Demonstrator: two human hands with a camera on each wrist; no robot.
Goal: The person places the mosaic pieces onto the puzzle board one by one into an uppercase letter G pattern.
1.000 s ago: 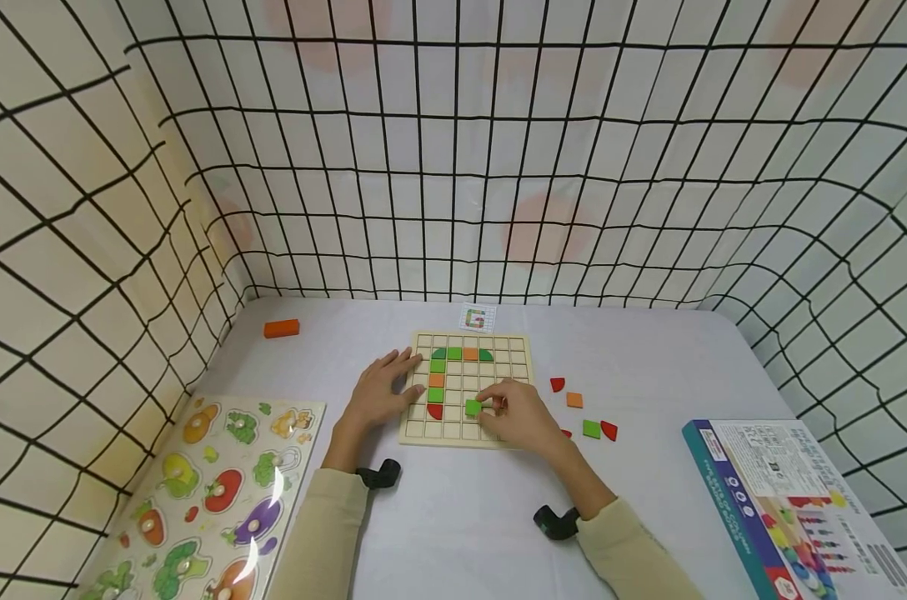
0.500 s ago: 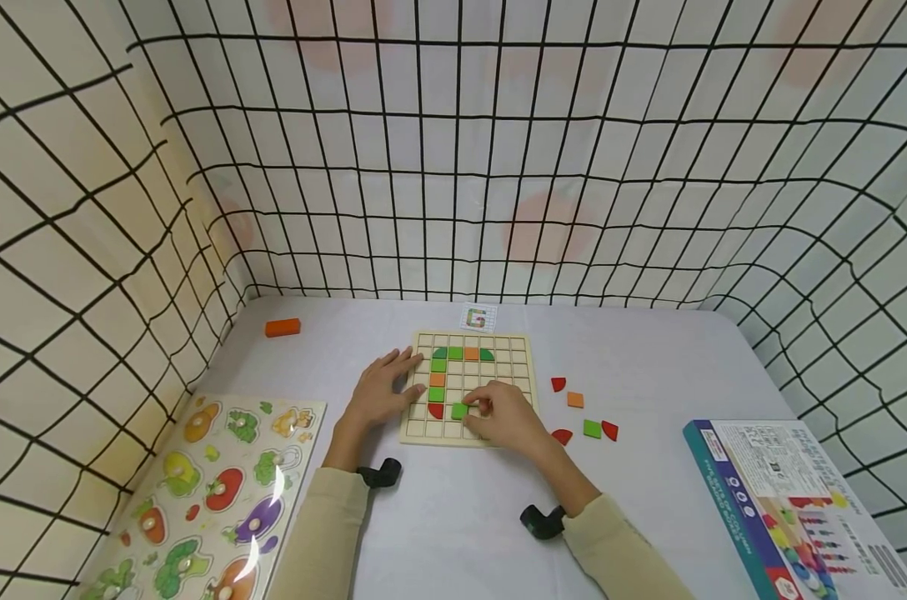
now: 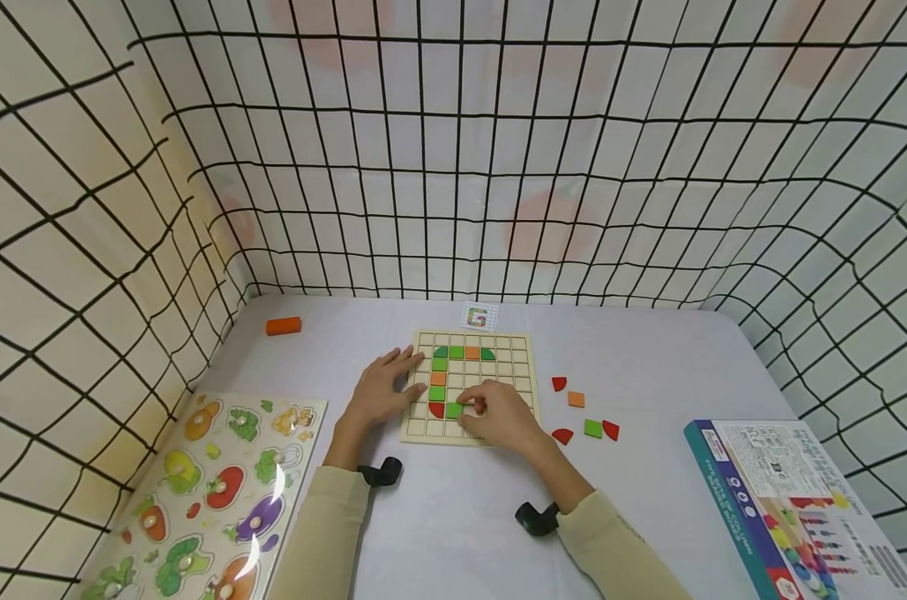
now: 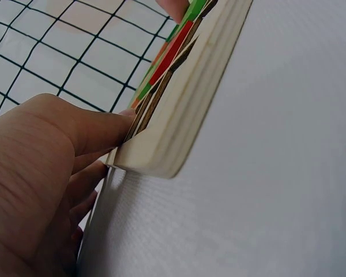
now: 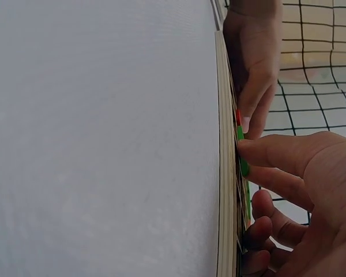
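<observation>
A pale wooden grid board (image 3: 498, 379) lies on the table, with green, orange and red tiles in some of its cells. My right hand (image 3: 502, 415) pinches a green square tile (image 3: 453, 410) between thumb and forefinger. That tile sits in the lower row, right beside a red quarter-round tile (image 3: 437, 410). In the right wrist view the green tile (image 5: 244, 167) is low against the board, partly covered by the fingers. My left hand (image 3: 382, 390) rests at the board's left edge, fingers spread and thumb on its rim; the left wrist view shows the thumb touching the board's corner (image 4: 155, 153).
Right of the board lie loose red tiles (image 3: 562, 436), an orange square tile (image 3: 576, 399) and a green square tile (image 3: 593, 428). A pattern card (image 3: 479, 317) is behind it. Also around are an orange block (image 3: 283, 326), a vegetable puzzle board (image 3: 221, 450) and a box (image 3: 791, 500). Black netting (image 3: 453, 175) surrounds the table.
My right hand has carried the green square tile leftward across the board to the cell beside the red tile. A red tile formerly behind the wrist now shows. The left hand stays put.
</observation>
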